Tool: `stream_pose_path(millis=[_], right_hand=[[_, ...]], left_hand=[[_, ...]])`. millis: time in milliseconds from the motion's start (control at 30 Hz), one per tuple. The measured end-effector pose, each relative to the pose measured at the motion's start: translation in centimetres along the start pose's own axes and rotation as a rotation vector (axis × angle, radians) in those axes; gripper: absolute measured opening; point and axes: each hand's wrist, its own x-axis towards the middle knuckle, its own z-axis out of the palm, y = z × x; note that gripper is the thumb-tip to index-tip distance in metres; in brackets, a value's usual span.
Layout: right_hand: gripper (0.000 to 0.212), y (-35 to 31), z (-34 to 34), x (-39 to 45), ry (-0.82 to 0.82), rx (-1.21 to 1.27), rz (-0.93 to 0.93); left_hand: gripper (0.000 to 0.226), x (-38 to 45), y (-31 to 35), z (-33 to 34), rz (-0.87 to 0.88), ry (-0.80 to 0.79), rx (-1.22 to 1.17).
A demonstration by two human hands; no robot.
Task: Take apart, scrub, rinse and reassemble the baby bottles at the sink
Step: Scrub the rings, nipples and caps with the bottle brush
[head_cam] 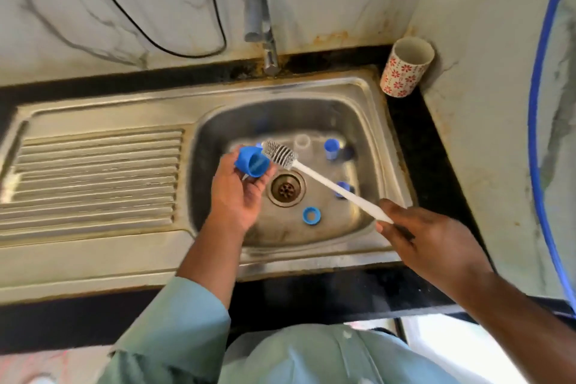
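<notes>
over sink basin (358, 121): left hand (237, 193) grips blue cap (251, 161); right hand (420, 237) pinches brush (311, 171) handle, bristles at cap rim; blue ring (311, 215) near drain (285, 188).

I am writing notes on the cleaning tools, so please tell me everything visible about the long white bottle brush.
The long white bottle brush has a slim, plastic-looking handle and a head of grey-white ribbed bristles. It slants across the steel sink basin, head up and left. The right hand grips its lower end; its head meets the blue plastic bottle cap held by the left hand.
</notes>
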Motion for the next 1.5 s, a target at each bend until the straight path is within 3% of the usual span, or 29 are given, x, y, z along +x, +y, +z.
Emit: stream_pose_path(millis=[100,200,233,333,367,433,533,600,800,867,967,1100,1233,1367,1500], right_hand=[[0.042,-2.7,-1.1,0.9,0.022,-0.198,-0.112],[0.042,-7.4,-1.7,2.0,-0.108,-0.324,0.007],[0.041,-8.8,-1.6,2.0,-0.173,-0.193,0.092],[0.023,-11.9,-1.9,2.6,-0.442,0.69,0.425],[0.02,-12.5,-1.9,2.7,-0.486,0.845,0.459],[0.02,-13.0,-1.4,3.3,-0.444,0.715,0.407],[0.026,-14.0,-0.5,3.5,-0.263,0.138,0.151],[0.029,-15.1,-0.3,3.6,-0.287,0.158,0.069],[0.034,-16.0,0.2,4.2,-0.262,0.081,0.132],[0.033,-16.3,0.3,3.9,-0.272,0.162,0.131],[0.028,-16.2,0.5,4.3,-0.21,0.323,0.241],[0.028,-16.1,-0.1,3.7,-0.261,0.311,0.21],[0.026,-14.5,-0.6,3.9,-0.264,0.476,0.337],[0.031,-14.7,-1.1,2.9,-0.22,0.318,0.213],[0.031,-13.5,-0.1,3.1,-0.207,0.496,0.362]], left_hand=[[0.017,-1.0,2.3,-0.3,0.055,0.006,0.009],[0.015,-1.9,3.7,-0.5,0.153,-0.077,0.142],[0.016,-2.0,4.6,-0.5,0.185,-0.104,0.145],[0.018,-2.0,6.9,-0.8,0.177,-0.175,0.061],[0.018,-2.0,7.6,-1.0,0.16,-0.192,0.023],[0.021,-2.1,8.6,-1.3,0.13,-0.209,-0.017],[0.019,-2.1,9.6,-1.8,0.115,-0.147,-0.001],[0.016,-1.9,10.2,-2.2,0.125,-0.059,0.001],[0.014,-0.9,10.8,-2.4,0.327,-0.012,0.161],[0.015,-0.6,10.7,-2.6,0.341,0.01,0.15],[0.015,-0.4,10.4,-1.6,0.406,-0.011,0.22],[0.017,-0.6,9.8,-0.7,0.427,-0.03,0.251],[0.02,-0.7,9.5,0.4,0.39,-0.11,0.331],[0.006,-0.6,9.7,0.9,0.39,-0.11,0.312],[0.005,-1.1,8.8,2.0,0.43,-0.191,0.333]])
